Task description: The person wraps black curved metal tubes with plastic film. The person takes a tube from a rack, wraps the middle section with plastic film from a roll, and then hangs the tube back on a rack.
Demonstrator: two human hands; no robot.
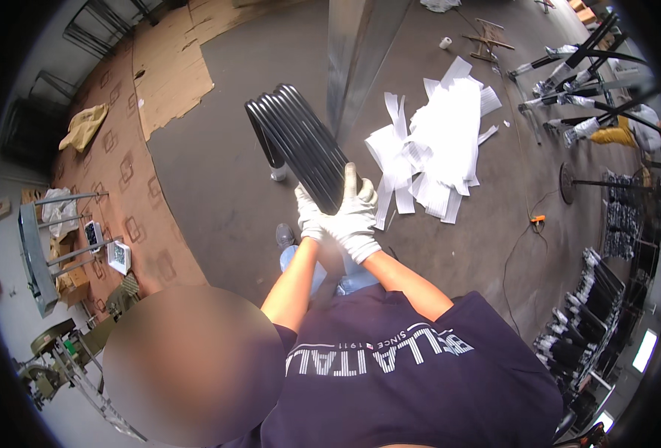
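In front of me is a bundle of several black bent metal tubes [304, 142], lying side by side and curving over at their far end. My left hand [311, 216], in a white glove, grips the bundle's near end from its left side. Against the right side presses my right hand [356, 222], gloved too, with its thumb up along the outermost tube. Both palms sit close together, and the bundle hides part of the fingers. White wrapping [278, 173] shows at the lower end of the bent-down part.
A pile of white foam strips [442, 142] lies on the floor to the right, beside a metal post [356, 67]. Farther right are black frames with wrapped ends [577, 89], a person [636, 127], an orange socket [537, 220] with cable, and stacked tubes [584, 313]. Cardboard [170, 75] covers floor at left.
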